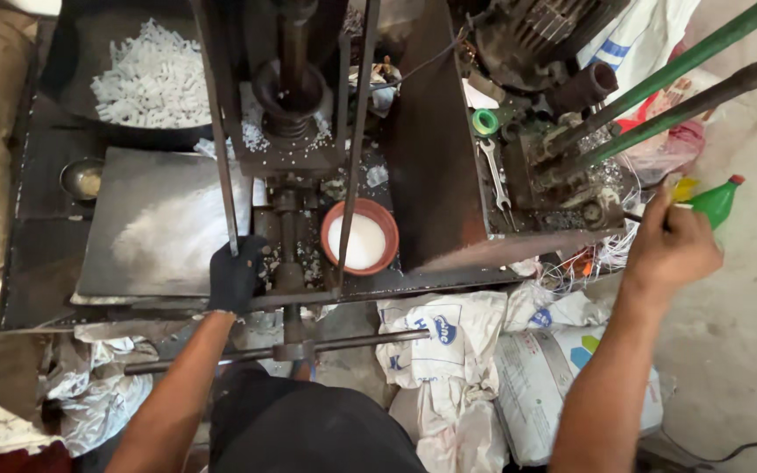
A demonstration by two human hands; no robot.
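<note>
Gripping begins at my left hand [235, 276]: its gloved fingers [244, 251] are closed around a thin upright metal rod [222, 149] at the front of the press machine [295, 114]. The rod passes through the fist and rises toward the top of the frame. Just to the right of this hand, near but not touching, stands a round reddish bowl [362, 235] filled with white powder.

My right hand [672, 245] is raised at the machine's right side. Its fingers [659, 203] are curled, seemingly on a slim lever end by the wire tangle, but I cannot tell for certain what they clasp, since the back of the hand covers the contact. A green bottle [715, 201] lies just beyond this hand on the floor.

Progress, judged from the layout:
1. A dark pan [133, 83] at the upper left already carries a heap of white pressed pieces, so a good quantity of output appears finished.
2. The bowl is nearly full of powder, so much feed material appears left to process.
3. White dust covers the flat steel tray [155, 219] left of the rod.

Farther out, a spanner [495, 175] and a green tape roll [484, 122] rest on the machine's right deck, with two long green bars [703, 52] slanting above. White sacks [484, 368] lie crumpled on the floor between my arms.
</note>
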